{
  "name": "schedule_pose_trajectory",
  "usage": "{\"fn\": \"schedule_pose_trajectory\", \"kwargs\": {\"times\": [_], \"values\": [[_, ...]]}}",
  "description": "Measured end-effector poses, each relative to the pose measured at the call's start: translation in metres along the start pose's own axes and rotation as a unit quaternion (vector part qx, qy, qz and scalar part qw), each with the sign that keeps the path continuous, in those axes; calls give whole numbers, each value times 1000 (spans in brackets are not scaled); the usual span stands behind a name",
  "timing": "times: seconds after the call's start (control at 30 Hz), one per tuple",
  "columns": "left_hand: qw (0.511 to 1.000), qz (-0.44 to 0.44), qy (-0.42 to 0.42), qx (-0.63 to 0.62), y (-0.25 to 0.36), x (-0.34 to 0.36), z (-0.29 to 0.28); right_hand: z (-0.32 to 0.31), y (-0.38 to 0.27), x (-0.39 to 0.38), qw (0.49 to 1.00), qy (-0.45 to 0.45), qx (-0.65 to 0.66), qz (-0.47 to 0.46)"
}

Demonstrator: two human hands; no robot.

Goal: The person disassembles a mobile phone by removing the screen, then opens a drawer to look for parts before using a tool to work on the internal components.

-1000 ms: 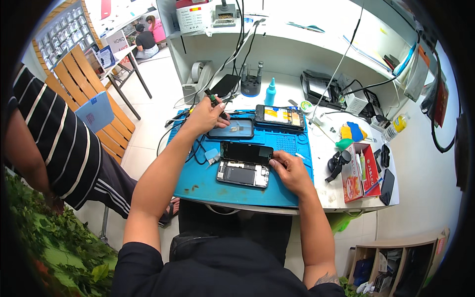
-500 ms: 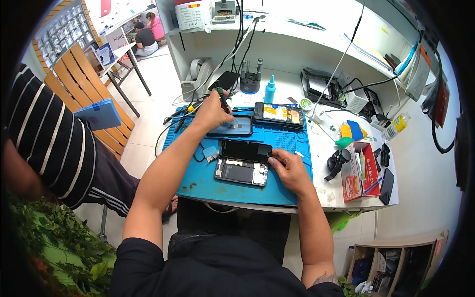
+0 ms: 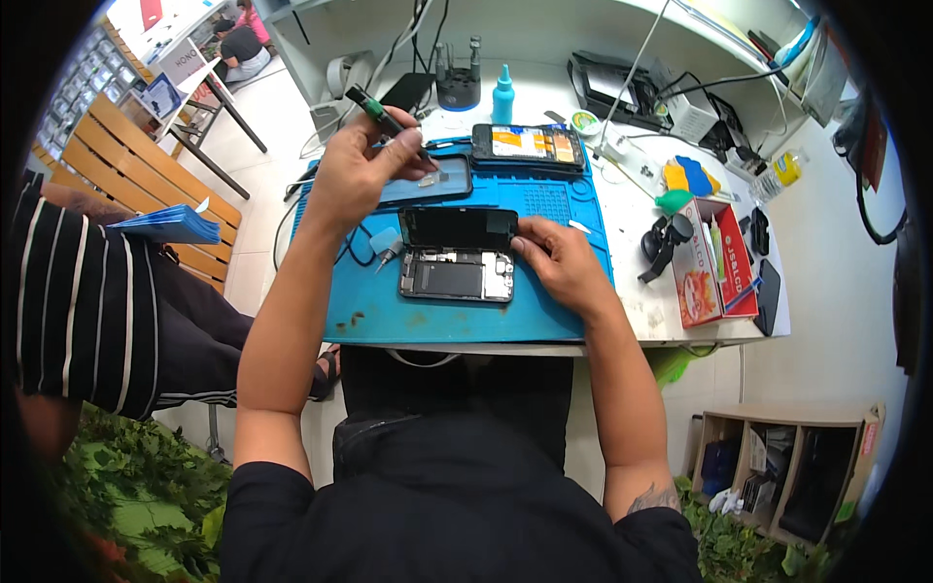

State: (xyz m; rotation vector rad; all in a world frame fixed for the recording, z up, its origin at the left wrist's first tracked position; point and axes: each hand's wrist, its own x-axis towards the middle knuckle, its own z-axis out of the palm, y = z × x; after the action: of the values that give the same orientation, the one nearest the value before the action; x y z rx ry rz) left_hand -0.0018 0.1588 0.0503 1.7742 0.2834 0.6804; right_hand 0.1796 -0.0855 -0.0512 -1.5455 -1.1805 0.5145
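My left hand (image 3: 352,173) is closed around a black-and-green screwdriver (image 3: 371,105), raised above the mat's far left side. Beyond it lies a shallow dark-rimmed tray (image 3: 459,185) with small bits in it. An opened phone (image 3: 442,276) rests on the blue work mat (image 3: 466,323), its battery and inner parts showing. Its dark screen (image 3: 452,229) stands tilted up along the far edge. My right hand (image 3: 562,258) pinches the screen's right edge between thumb and fingers. A second opened phone (image 3: 527,146), with orange-and-white innards, sits at the back of the mat.
A blue bottle (image 3: 502,97) and a round tool holder (image 3: 458,89) stand behind the mat. On the right are a red box (image 3: 708,277) of tools and a black strap (image 3: 666,243). At left, a person in a striped shirt (image 3: 97,301) holds a blue packet (image 3: 170,225).
My left hand has moved left with the screwdriver, away from above the tray. The right hand keeps its hold on the screen. The view has shifted, and the person at left has moved the packet.
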Motion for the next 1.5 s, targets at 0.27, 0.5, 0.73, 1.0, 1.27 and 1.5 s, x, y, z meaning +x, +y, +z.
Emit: {"fn": "schedule_pose_trajectory", "kwargs": {"times": [0.27, 0.5, 0.73, 1.0, 1.27, 1.5], "values": [[999, 50, -19, 12, -9, -66, 66, -2, -7, 0, 999, -18, 1, 32], [995, 90, 15, 43, -4, -63, 55, 0, -7, 1, 998, -21, 31, 44], [983, 127, 23, 134, -22, -73, 42, -2, -8, 0, 997, -45, 22, 53], [982, 125, 33, 136, -28, -75, 47, -4, -8, -2, 999, -27, 18, 40], [985, 141, -14, 103, -20, -78, 87, -4, -8, -1, 1000, -17, 8, 16], [973, 179, -11, 145, -34, -77, 90, -5, -7, -1, 998, -41, 3, 45]]}}
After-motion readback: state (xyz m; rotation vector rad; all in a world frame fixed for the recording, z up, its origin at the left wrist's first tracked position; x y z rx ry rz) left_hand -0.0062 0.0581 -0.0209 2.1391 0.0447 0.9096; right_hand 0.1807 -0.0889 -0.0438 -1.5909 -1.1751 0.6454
